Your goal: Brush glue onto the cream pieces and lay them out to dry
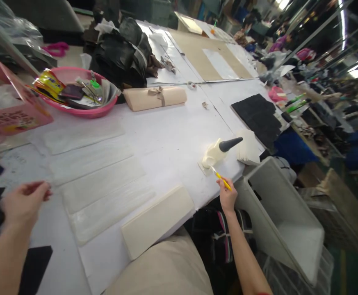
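Lap (166, 268) nearer than cream bottle (215, 153); right hand (228, 197) grips brush (218, 175) beside it, likely for control; left hand (22, 203) pinched, contents unclear.

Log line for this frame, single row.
right hand: yellow brush, tip at cream glue pot | left hand: above table, left of pale strips

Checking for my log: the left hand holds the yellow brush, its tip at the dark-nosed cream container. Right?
No, not the left hand: the head view shows the right hand holding the yellow brush. Its tip is indeed at the dark-nosed cream container.
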`<state>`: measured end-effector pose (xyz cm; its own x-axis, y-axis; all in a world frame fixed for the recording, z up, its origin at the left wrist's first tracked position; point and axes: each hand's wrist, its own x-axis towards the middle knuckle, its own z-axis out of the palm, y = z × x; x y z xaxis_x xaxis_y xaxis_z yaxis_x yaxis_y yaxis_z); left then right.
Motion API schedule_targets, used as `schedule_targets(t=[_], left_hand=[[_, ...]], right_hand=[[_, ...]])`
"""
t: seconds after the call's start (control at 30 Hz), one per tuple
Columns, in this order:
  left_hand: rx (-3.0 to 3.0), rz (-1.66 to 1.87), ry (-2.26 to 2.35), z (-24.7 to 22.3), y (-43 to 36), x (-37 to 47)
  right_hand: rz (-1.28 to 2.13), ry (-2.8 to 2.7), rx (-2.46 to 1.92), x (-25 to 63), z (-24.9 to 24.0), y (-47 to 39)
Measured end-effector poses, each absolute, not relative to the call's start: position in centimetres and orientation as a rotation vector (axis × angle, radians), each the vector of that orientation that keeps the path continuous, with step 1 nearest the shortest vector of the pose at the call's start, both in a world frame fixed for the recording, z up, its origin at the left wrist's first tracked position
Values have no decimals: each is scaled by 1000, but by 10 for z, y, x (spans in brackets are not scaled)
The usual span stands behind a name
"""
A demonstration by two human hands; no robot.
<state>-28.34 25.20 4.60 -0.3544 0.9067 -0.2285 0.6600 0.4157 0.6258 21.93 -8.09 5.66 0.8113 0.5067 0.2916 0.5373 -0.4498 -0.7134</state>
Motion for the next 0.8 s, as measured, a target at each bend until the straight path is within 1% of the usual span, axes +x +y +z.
schedule_targets(t=[0.07,0.13,0.23,0.3,0.4,0.53,0.8], left_hand=[[1253,587,1865,40,185,-280],[1158,474,1724,33,118,-270],[1097,334,1620,25,40,-247],[1080,289,1610,22,9,-232],[1074,267,1676,18,-10,-216],[1092,285,1780,12,-15,-215],[1118,248,1901,15,-19,-215]], right_hand=[[-54,-893,-2145,244,55,-70],[-25,-1023,-2145,264,52,-57],[46,-1181,-2159,284,44,-41],[84,-1266,-2179,292,38,-34],[118,-1373,-2205,298,31,-31],[97,-1488,-2230,302,29,-39],[87,-1595,-2255,300,48,-74]])
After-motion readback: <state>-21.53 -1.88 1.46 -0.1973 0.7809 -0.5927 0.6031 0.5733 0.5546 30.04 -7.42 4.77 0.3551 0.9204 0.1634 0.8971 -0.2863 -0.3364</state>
